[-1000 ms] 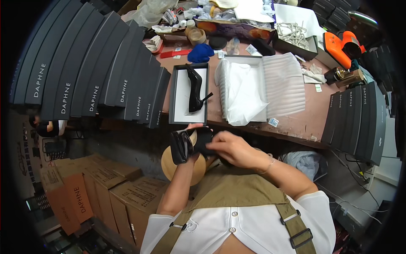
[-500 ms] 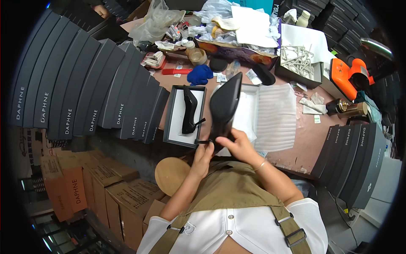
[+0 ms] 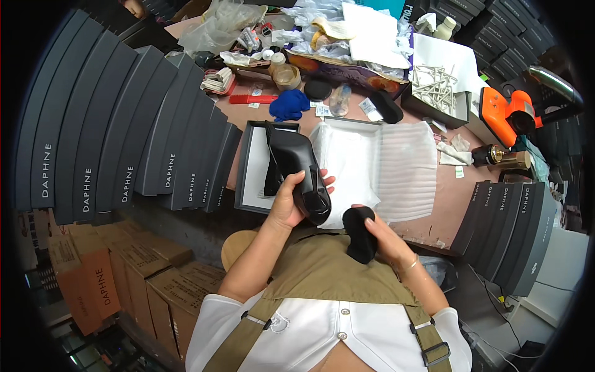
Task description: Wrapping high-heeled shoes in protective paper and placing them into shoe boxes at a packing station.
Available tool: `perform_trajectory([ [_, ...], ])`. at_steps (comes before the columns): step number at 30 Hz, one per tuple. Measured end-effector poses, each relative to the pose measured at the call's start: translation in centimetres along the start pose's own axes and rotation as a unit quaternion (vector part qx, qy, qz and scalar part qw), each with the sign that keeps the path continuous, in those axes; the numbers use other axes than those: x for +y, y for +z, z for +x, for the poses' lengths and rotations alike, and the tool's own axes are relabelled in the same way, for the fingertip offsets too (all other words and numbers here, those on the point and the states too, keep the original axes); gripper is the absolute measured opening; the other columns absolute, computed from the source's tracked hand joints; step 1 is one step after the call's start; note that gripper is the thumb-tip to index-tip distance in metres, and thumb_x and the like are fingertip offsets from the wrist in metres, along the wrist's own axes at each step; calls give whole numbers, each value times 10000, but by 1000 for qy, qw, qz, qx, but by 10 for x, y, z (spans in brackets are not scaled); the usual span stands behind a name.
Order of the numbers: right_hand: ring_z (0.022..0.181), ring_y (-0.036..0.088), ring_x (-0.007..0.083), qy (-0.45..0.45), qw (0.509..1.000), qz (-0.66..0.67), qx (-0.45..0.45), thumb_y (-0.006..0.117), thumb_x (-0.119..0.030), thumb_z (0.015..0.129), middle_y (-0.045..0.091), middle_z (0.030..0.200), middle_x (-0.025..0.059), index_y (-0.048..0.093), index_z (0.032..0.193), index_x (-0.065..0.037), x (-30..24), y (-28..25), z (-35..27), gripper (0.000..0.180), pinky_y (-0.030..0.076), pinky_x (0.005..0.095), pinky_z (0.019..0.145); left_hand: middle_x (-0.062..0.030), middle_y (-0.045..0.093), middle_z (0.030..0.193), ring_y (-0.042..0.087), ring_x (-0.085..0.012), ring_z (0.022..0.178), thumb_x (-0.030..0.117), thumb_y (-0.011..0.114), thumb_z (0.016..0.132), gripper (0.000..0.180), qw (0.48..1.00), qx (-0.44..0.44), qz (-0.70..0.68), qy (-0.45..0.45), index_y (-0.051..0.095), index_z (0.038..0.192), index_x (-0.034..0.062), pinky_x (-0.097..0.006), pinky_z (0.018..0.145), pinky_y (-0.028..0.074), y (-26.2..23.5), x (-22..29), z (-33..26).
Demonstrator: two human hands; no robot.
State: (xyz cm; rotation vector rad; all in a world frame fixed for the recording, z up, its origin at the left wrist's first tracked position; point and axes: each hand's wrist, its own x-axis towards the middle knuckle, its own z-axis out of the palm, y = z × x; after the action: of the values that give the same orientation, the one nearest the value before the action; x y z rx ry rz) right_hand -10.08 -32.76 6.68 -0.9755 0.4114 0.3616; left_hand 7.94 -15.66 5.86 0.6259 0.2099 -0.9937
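Observation:
A glossy black high-heeled shoe (image 3: 299, 162) is gripped in my left hand (image 3: 289, 201), with the fingers wrapped round its side. It is held over the right edge of an open dark grey shoebox (image 3: 248, 197) with a white inside. In that box lies another black shoe (image 3: 271, 180), mostly hidden by the held one. My right hand (image 3: 387, 239), nearer my body, closes on a matte black curved pad (image 3: 359, 234); its exact kind does not show. Beyond and between my hands sits a white-lined box part (image 3: 348, 149), with a ribbed white foam sheet (image 3: 406, 170) beside it.
Stacked dark shoeboxes line the left (image 3: 93, 124) and right (image 3: 505, 232). Farther back are a blue cloth (image 3: 289, 105), a red comb-like strip (image 3: 253, 99), a box of white sticks (image 3: 435, 87) and an orange device (image 3: 508, 115). Brown cartons (image 3: 186, 288) stand at lower left.
The shoe has swung left and been turned, going from both hands to my left hand alone. My right hand has moved away to the right and now shows the black pad.

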Motion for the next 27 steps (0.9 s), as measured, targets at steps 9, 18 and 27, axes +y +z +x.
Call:
perform_trajectory([
  [9,1080,489,312,-279,846,-413,189,483,-100,866,496,1151,169,521,1273,2,-31,66,13,422,390,365,963,-97,627,947,643,-230,845,364,577,890,413,994,73,80,11,530,1118,23,-394,758,562,-11,14,8],
  [18,856,549,260,-327,693,-620,165,625,-2,704,574,958,101,624,1131,-48,32,22,45,430,474,355,737,-113,638,771,658,-210,687,468,570,887,484,987,136,82,34,586,965,-9,-320,612,564,-12,37,4],
  [27,828,531,258,-369,661,-637,147,647,-55,710,548,931,82,605,1158,-62,1,60,59,450,448,369,756,-115,622,747,647,-208,658,447,544,901,434,973,138,157,95,579,950,17,-313,592,552,-17,32,7],
])
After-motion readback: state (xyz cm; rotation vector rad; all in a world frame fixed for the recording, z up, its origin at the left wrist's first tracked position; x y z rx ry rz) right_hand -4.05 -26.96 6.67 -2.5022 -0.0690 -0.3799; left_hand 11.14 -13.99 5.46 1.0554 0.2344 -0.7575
